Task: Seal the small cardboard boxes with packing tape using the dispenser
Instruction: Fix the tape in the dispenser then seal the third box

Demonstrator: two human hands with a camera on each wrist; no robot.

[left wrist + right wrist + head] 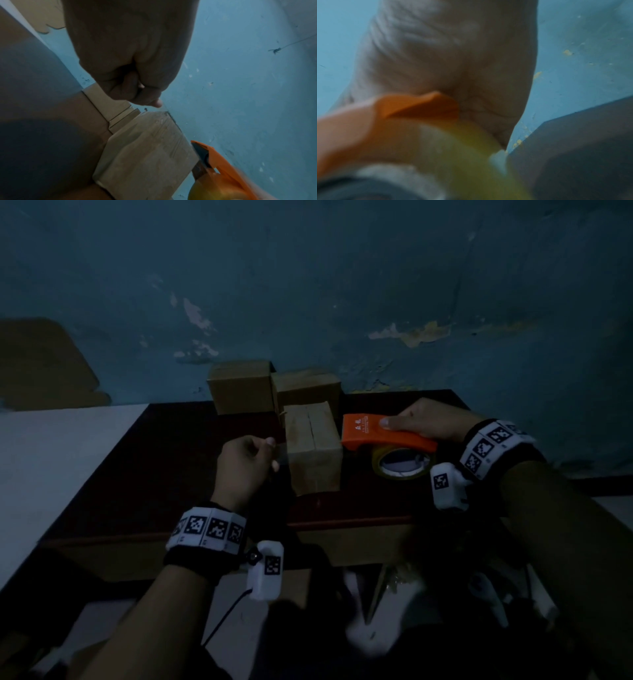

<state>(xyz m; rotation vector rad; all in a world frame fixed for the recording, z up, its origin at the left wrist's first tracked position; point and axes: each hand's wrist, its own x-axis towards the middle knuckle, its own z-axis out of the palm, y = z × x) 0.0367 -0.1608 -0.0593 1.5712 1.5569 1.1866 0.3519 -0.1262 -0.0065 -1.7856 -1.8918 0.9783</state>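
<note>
From above, the right hand [431,422] grips the orange tape dispenser [383,433] just beside the front cardboard box [313,446]. The left wrist view shows the left hand [130,54] clenched, perhaps pinching tape; sealing looks unfinished. The right wrist view is blurred.

Three cardboard boxes [313,446], one orange tape dispenser [383,433], one tape roll [400,465], two hands [245,463].

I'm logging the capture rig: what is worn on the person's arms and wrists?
Each wrist carries a white band of black square-code markers over a black cuff. Below each hangs a white camera pod with one marker; a black cable trails from the left one. No sleeves.
</note>
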